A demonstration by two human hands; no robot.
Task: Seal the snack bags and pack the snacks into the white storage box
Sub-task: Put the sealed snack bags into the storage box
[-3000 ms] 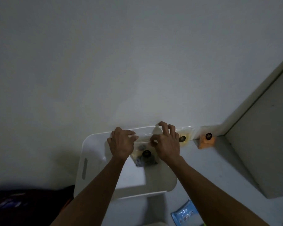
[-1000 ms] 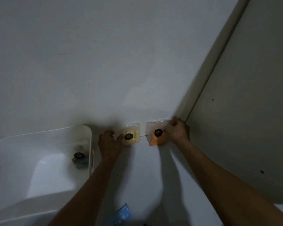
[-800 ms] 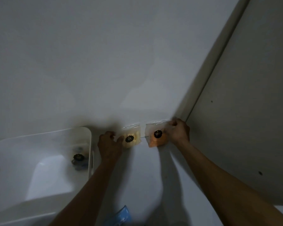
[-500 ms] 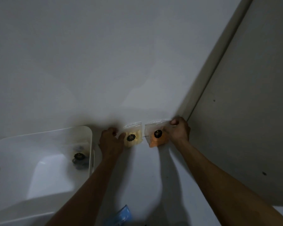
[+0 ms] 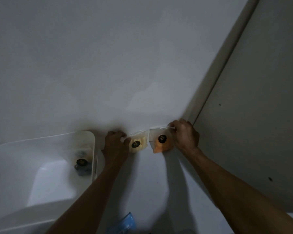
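Observation:
Two clear snack bags with round black labels stand against the back wall. My left hand (image 5: 116, 145) pinches the left edge of the yellow snack bag (image 5: 138, 144). My right hand (image 5: 184, 135) pinches the top right corner of the orange snack bag (image 5: 161, 141). The white storage box (image 5: 41, 213) stands at the left, and a dark snack bag (image 5: 81, 165) lies inside it near its right wall.
A grey panel (image 5: 252, 132) rises at the right and meets the white wall in a corner just behind the orange bag. A blue packet (image 5: 123, 224) lies on the white surface at the bottom edge, between my forearms.
Three seconds ago both hands held the dark bag over the box; it now lies inside. Both hands have gone right to the yellow and orange bags, and over the last second they barely shift.

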